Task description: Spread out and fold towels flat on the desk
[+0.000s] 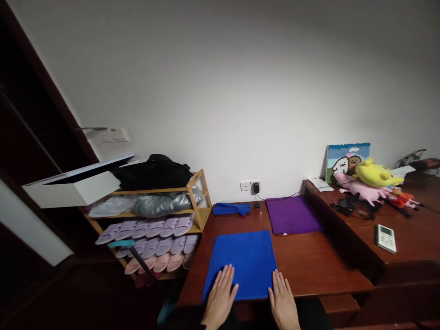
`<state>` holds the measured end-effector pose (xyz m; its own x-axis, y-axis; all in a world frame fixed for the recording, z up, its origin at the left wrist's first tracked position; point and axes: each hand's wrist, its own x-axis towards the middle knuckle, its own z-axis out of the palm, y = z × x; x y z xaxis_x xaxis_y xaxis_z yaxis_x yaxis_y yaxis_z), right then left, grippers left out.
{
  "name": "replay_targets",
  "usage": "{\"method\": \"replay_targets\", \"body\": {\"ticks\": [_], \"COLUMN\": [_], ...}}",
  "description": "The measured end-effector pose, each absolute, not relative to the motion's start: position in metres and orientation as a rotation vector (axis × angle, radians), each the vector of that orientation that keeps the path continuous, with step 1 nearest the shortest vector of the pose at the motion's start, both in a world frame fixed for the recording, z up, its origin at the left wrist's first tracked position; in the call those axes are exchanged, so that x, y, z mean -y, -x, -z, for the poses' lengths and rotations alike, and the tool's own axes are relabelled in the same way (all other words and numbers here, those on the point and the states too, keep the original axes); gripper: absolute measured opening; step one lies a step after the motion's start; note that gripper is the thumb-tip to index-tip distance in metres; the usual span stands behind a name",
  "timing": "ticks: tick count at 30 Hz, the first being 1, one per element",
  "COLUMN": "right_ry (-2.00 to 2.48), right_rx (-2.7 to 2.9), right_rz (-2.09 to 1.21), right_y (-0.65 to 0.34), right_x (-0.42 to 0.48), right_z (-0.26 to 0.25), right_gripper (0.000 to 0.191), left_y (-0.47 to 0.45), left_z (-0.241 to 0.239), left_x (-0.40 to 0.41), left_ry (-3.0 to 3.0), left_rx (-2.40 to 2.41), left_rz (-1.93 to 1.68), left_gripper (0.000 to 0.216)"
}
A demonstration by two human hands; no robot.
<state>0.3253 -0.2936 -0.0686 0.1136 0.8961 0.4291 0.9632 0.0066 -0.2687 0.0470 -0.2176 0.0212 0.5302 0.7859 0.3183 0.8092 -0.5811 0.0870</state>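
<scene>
A blue cloth (245, 256) lies spread flat near the front edge of the brown wooden table (319, 266). My left hand (222, 293) rests palm down on the cloth's near left part, fingers stretched out. At the near right corner my right hand (282, 295) also lies flat, its fingers straight, partly on the cloth's edge and partly on the wood. Neither hand grips anything. Behind, a folded blue cloth (228, 209) sits by the wall, and a purple cloth (292, 214) lies flat to the right.
On the left stands a wooden rack (197, 215) with several slippers (168, 245), a black bag (154, 173) and a white box (75, 190). A higher desk (415, 229) on the right holds plush toys (371, 176) and a white handheld device (386, 238). A charger (256, 187) is plugged into the wall.
</scene>
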Motion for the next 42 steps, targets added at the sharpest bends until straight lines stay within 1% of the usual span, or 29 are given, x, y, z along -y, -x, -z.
{"method": "replay_targets", "body": {"ticks": [4,7,9,11,13,18,21,25,29,32,35,38,42], "right_ry": [1.826,1.747,1.713,1.722,1.769,1.962,2.016,2.032,2.116,2.192,2.234,2.2,2.177], "right_rx": [1.771,1.823,1.878,1.894,1.863,1.792,1.784,1.766,1.744,1.763,1.78,1.787,1.777], "right_rz": [0.315,0.42,0.469,0.472,0.407,0.027,-0.12,-0.14,-0.149,-0.254,-0.312,-0.289,-0.269], "right_y": [-0.329,-0.339,-0.345,-0.349,-0.348,-0.339,-0.337,-0.336,-0.338,-0.344,-0.35,-0.353,-0.354], "right_x": [0.288,0.281,0.276,0.272,0.272,0.279,0.279,0.249,0.178,0.129,0.105,0.102,0.102], "right_z": [0.091,0.11,0.119,0.124,0.124,0.114,0.101,0.056,-0.005,-0.026,-0.017,0.003,0.016], "right_gripper": [0.059,0.057,0.055,0.056,0.06,0.07,0.075,0.072,0.065,0.066,0.068,0.069,0.069], "left_y": [-0.137,-0.187,-0.196,-0.185,-0.158,-0.073,-0.043,-0.037,-0.038,-0.033,-0.025,-0.023,-0.059], "left_z": [-0.04,-0.036,-0.028,-0.02,-0.015,-0.007,0.001,0.012,0.02,0.028,0.037,0.038,0.017], "left_x": [0.224,0.227,0.225,0.22,0.212,0.184,0.175,0.174,0.172,0.167,0.163,0.16,0.151], "left_ry": [2.903,3.017,3.065,3.077,3.039,2.69,2.528,2.522,2.534,2.543,2.565,2.584,2.523], "left_rx": [1.195,1.129,1.094,1.084,1.161,1.711,1.886,1.83,1.813,1.823,1.825,1.811,1.742], "left_rz": [0.515,0.475,0.436,0.411,0.39,0.306,0.284,0.322,0.342,0.326,0.307,0.325,0.489], "left_gripper": [0.061,0.057,0.057,0.057,0.057,0.059,0.064,0.066,0.066,0.066,0.065,0.065,0.07]}}
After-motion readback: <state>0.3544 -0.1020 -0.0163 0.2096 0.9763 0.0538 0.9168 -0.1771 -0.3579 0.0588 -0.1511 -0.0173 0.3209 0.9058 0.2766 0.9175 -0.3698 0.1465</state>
